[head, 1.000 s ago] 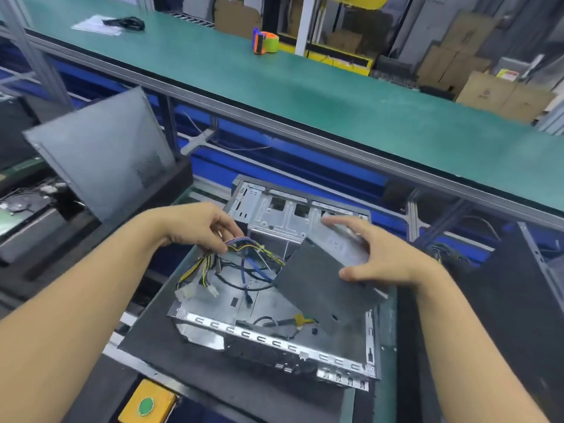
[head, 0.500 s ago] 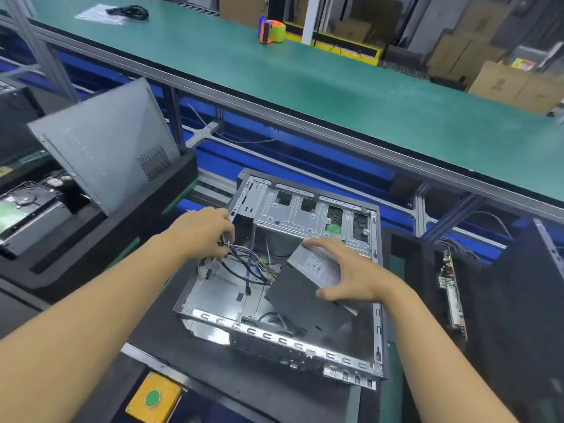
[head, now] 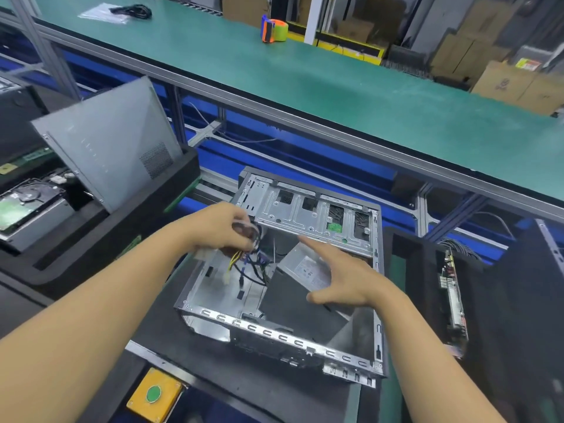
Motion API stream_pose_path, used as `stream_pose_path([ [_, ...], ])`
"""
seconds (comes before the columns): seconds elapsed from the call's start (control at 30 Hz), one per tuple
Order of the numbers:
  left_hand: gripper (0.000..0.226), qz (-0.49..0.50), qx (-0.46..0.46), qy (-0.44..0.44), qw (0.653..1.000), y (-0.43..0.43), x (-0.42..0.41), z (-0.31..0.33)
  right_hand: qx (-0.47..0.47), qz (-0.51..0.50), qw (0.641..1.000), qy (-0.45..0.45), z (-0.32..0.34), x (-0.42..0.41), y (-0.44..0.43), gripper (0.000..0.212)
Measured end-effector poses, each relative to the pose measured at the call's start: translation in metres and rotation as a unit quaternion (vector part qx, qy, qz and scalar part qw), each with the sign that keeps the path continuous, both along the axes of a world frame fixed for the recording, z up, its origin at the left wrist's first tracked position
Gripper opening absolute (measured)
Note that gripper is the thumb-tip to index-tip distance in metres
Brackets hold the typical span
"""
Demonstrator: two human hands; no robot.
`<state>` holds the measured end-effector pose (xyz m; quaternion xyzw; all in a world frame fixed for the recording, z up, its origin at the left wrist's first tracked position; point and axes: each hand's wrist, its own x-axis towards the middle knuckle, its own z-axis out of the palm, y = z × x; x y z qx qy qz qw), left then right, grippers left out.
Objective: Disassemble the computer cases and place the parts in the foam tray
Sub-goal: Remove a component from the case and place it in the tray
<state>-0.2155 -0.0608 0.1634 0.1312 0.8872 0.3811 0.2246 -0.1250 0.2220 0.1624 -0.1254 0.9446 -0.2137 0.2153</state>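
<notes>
An open metal computer case (head: 268, 331) lies on a dark mat in front of me. Inside it a grey power supply (head: 293, 297) lies tilted, its white label facing up. My right hand (head: 341, 276) grips the power supply's upper right edge, thumb underneath and fingers over the label. My left hand (head: 225, 227) holds the bundle of coloured cables (head: 244, 264) that runs from the power supply, at the case's upper left corner. The black foam tray (head: 128, 221) stands to the left.
A grey case side panel (head: 110, 148) leans in the foam tray beside a hard drive (head: 27, 206). A second black tray with a circuit board (head: 454, 303) is at the right. A yellow box with a green button (head: 154, 393) sits at the near edge. A green conveyor belt (head: 335, 87) runs behind.
The power supply has dropped lower into the case with my right hand on it. My left hand has lifted the cable bundle toward the case's upper left corner.
</notes>
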Motion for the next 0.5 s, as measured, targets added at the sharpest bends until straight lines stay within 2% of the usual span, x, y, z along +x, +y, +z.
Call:
stream_pose_path([
  [0.07,0.03,0.072,0.089,-0.056,0.992,0.003,-0.002,0.006,0.0,-0.019,1.0,0.023,0.001,0.001,-0.005,0.104],
  [0.23,0.027,0.132,0.271,-0.164,0.94,0.005,0.001,0.014,0.058,-0.041,0.995,0.062,-0.012,0.002,-0.036,0.107],
  [0.37,0.024,0.145,0.279,-0.179,0.932,0.005,0.007,0.007,0.08,-0.036,0.995,0.038,-0.029,0.002,-0.055,0.109],
  [0.5,0.022,0.139,0.285,-0.195,0.928,0.007,0.011,-0.002,0.02,-0.071,0.997,-0.037,-0.027,-0.015,-0.067,0.094],
])
